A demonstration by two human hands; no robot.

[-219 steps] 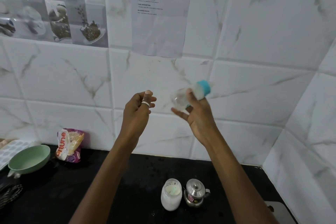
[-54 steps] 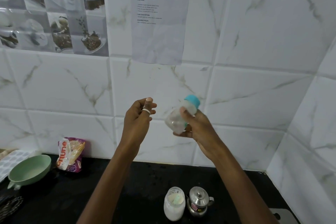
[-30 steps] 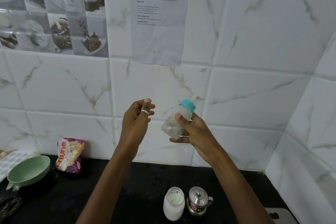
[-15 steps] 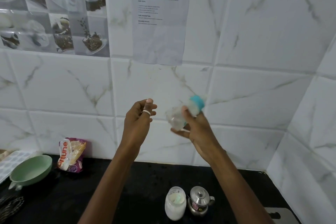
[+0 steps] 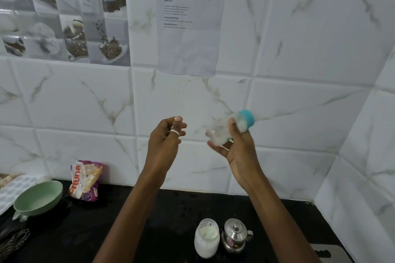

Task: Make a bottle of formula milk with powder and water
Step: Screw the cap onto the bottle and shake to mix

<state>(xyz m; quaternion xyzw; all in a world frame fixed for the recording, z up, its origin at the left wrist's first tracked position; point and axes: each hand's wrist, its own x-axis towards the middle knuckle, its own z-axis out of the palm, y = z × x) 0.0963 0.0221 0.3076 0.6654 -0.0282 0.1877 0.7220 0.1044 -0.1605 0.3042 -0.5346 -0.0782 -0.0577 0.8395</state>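
My right hand (image 5: 237, 151) grips a clear baby bottle (image 5: 220, 132) with a teal collar (image 5: 248, 119), held up in front of the wall tiles and tilted with the teal end to the upper right; it is motion-blurred. My left hand (image 5: 164, 145) is raised beside it, apart from the bottle, fingers curled with a white ring and nothing visible in it. Below on the black counter (image 5: 64, 230) stand a white jar of powder (image 5: 206, 238) and a small steel lidded pot (image 5: 235, 235).
A green bowl (image 5: 37, 197) and a printed snack packet (image 5: 85, 179) sit at the counter's left by the wall. A dark wire utensil (image 5: 12, 239) lies at the lower left. A grey flat object (image 5: 327, 252) lies at the lower right. A printed sheet (image 5: 190, 23) hangs on the tiles.
The bottle keeps swinging in my right hand: its teal end has tipped from upright to the upper right. My left hand has stayed in place.
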